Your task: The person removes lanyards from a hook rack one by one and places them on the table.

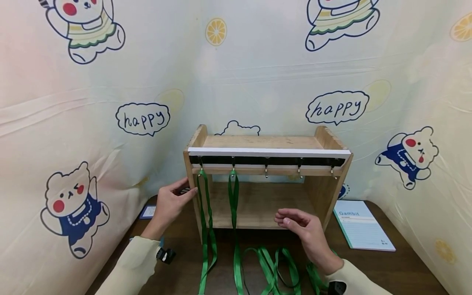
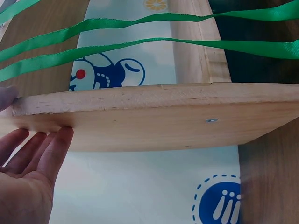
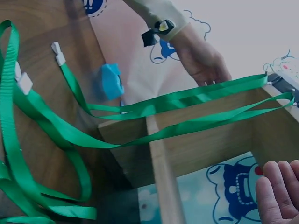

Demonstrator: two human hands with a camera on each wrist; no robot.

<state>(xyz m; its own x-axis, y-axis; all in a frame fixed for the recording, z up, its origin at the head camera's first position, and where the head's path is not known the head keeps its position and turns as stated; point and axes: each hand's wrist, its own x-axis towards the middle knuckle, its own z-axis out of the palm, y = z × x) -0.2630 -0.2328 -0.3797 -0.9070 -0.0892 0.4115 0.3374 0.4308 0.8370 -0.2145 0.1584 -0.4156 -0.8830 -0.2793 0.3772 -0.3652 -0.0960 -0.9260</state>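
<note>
A small wooden shelf (image 1: 258, 205) stands on the table, with a row of metal hooks (image 1: 266, 169) along its front rail. One green lanyard (image 1: 200, 205) hangs from the leftmost hook, and a second green lanyard (image 1: 234, 196) from the hook beside it. My left hand (image 1: 170, 207) holds the shelf's left side panel (image 2: 154, 121), thumb at the front edge and fingertips against the outer face. In front of the shelf's right half, my right hand (image 1: 304, 229) is raised with relaxed fingers and holds nothing. More green lanyards (image 1: 268, 262) lie loosely on the table below it.
A light blue notebook (image 1: 363, 225) labelled Gambit lies right of the shelf. Left of it is a blue-edged card (image 1: 148, 211), partly behind my arm. A bright blue object (image 3: 112, 81) sits near the table's left edge. Patterned cloth (image 1: 236, 82) surrounds the table.
</note>
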